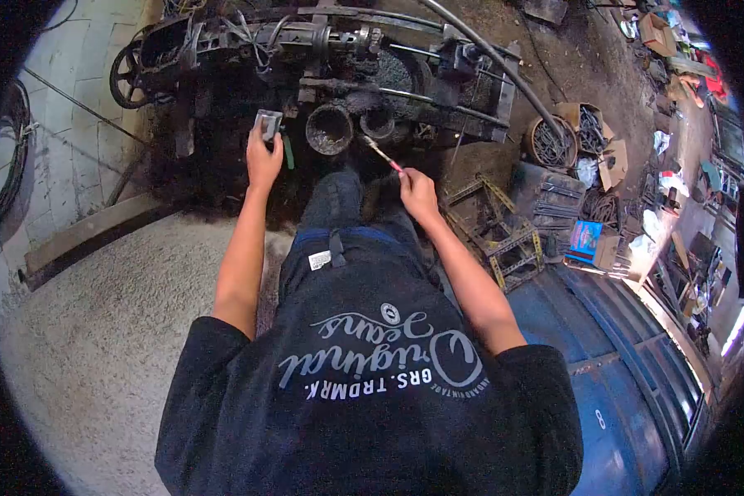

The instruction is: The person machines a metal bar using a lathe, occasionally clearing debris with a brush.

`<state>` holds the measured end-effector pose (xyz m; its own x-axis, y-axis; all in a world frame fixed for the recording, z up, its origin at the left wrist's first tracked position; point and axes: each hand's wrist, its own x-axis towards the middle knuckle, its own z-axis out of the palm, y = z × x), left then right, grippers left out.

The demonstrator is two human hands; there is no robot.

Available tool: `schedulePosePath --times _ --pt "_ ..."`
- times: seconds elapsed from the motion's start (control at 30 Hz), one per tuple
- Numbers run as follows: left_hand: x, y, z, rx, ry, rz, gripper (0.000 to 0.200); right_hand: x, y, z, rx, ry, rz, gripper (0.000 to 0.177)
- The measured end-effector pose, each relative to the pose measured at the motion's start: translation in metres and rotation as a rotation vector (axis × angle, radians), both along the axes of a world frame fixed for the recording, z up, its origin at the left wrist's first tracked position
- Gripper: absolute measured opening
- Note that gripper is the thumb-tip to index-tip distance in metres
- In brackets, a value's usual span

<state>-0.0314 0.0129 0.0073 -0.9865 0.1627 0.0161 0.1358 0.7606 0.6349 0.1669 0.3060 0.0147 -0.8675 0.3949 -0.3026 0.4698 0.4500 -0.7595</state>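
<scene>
Watching both hands from here, I would put control of the slim tool's pale tip (369, 141) first. The right hand (420, 196) is closed around the reddish handle (395, 164), with the tool slanting far and left to the near side of the smaller round cup (378, 135). Whether tip and rim touch, I cannot tell. I'd want a light grip well back on that handle, letting the wrist steer, since a stiff arm would probably knock the rim.

The left hand (263, 165) is clamped on a small grey block (269, 122), pinched between thumb and fingers, left of the wider round cup (329, 151) and apart from it. I judge that pinch is best firm and low on the sides, so that the upper face stays uncovered and the block does not tilt. A green strip (289, 154) hangs just right of those fingers; I'd give it room.

The hands are well apart, with the wider cup between them. Beyond lie the machine's metal rods (405, 97), so I would use short, slow strokes and spare the knuckles.
</scene>
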Motion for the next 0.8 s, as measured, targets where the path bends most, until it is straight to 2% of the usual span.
schedulePosePath --times 0.07,0.13,0.17,0.23,0.27,0.5,0.57,0.67,0.8 --pt "-0.022 0.002 0.014 0.003 0.008 -0.027 0.051 -0.024 -0.027 -0.001 0.006 -0.005 0.083 0.022" --pt "-0.043 0.002 0.025 0.019 -0.001 -0.091 0.051 -0.05 -0.053 -0.004 0.162 -0.025 0.197 0.018" --pt "-0.051 -0.003 0.028 0.014 -0.016 -0.096 0.051 -0.061 -0.065 -0.005 0.154 -0.04 0.193 0.018" --pt "-0.064 -0.011 0.028 -0.014 0.004 -0.159 0.051 -0.079 -0.081 -0.011 0.229 -0.289 0.197 0.018" --pt "-0.068 -0.017 0.025 0.006 0.034 -0.174 0.05 -0.085 -0.087 -0.014 0.236 -0.327 0.17 0.022" --pt "-0.075 -0.036 0.04 -0.041 -0.01 -0.21 0.05 -0.095 -0.096 0.0 0.187 -0.488 0.146 0.026" --pt "-0.078 -0.036 0.042 -0.033 -0.038 -0.215 0.049 -0.096 -0.097 0.005 0.138 -0.545 0.022 0.029" --pt "-0.087 -0.03 0.042 -0.009 0.011 -0.242 0.047 -0.082 -0.094 -0.014 0.051 -0.491 -0.014 0.031" --pt "-0.109 -0.01 0.04 0.045 0.072 -0.306 0.044 -0.074 -0.091 -0.01 0.017 -0.538 -0.039 0.031"
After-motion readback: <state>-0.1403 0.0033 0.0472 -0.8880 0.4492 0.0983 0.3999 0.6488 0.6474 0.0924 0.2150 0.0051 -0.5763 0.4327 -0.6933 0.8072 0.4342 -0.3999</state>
